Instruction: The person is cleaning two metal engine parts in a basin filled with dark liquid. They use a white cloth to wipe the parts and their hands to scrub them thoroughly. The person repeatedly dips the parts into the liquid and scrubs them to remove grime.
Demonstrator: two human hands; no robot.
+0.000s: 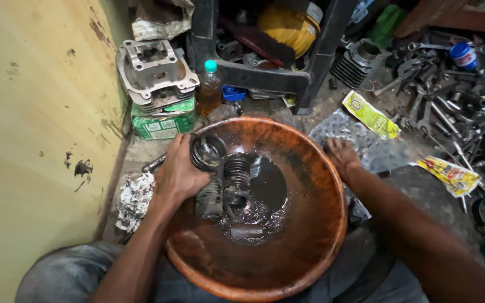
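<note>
A cluttered workshop floor (405, 179) beside a stained yellow wall (35, 140) is strewn with grey metal spanners and tools (456, 112), yellow foil sachets (371, 115) and crumpled silver foil (338, 132). At its centre stands a wide, round, rust-orange metal basin (304, 224) with dark oily liquid pooled in its bottom. The person's left hand (179, 177) reaches into the basin, its grip wrapped around a dark, finned metal engine cylinder (211, 193) that lies in the liquid against the basin's left wall. A second finned metal part (237, 179) rests just beside it, and a short grey metal pin (247, 231) lies nearer the person. The right hand (342, 156) sits outside the basin at its far right rim, fingers spread flat on the foil and holding nothing. Behind the basin stand a small plastic bottle of amber liquid with a teal cap (209, 87), a grey cast cylinder head (154, 70) on a green carton (163, 123), and a black plastic frame (265, 73).
</note>
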